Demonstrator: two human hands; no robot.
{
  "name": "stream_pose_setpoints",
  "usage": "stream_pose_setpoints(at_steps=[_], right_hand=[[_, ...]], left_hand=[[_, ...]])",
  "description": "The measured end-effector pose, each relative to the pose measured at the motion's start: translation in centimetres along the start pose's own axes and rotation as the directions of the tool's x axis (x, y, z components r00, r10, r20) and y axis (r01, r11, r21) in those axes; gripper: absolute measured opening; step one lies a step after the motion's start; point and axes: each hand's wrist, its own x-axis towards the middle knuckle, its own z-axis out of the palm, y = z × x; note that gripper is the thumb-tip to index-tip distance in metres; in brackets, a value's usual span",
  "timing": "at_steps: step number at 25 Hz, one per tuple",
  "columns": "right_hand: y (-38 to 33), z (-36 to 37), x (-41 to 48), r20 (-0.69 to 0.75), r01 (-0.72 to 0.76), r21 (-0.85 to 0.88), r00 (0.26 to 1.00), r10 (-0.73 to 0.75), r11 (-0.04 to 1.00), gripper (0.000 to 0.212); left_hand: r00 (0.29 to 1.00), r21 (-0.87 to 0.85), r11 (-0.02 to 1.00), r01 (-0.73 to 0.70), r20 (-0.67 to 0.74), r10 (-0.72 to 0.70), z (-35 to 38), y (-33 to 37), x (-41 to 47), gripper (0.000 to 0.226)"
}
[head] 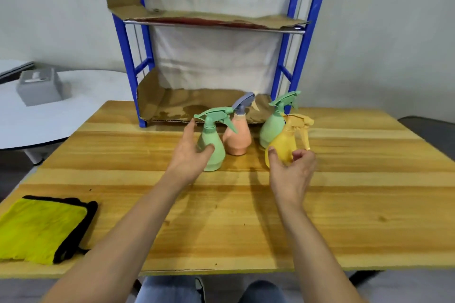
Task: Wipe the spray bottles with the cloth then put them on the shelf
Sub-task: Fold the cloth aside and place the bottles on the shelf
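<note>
Cloth [41, 229] far left of left hand [190, 152] (apparently open).

Wooden table [246, 216] carried four upright spray bottles: two green [211, 145] [272, 128], one peach [238, 139], one yellow [283, 144]. Folded yellow cloth [41, 227] near-left corner. Blue shelf [128, 39] stood at far edge.
</note>
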Motion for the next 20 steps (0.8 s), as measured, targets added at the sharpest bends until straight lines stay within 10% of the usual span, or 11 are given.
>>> stream_pose_setpoints(at_steps=[11,17,20], right_hand=[[0.1,3.3,2.8,0.029,-0.101,-0.115,0.994,0.105,0.988,0.081],[1.1,1.2,2.3,0.625,-0.106,0.093,0.780,0.025,0.990,0.061],[1.5,0.5,2.2,0.668,-0.113,0.130,0.744,-0.003,0.985,0.055]], left_hand=[[0.988,0.131,0.990,0.046,-0.149,-0.026,2.0,-0.2,-0.4,0.082],[0.997,0.123,0.992,0.010,-0.076,-0.001,1.8,-1.0,-2.0,0.086],[0.998,0.154,0.988,0.028,-0.068,-0.017,1.5,-1.4,-2.5,0.084]])
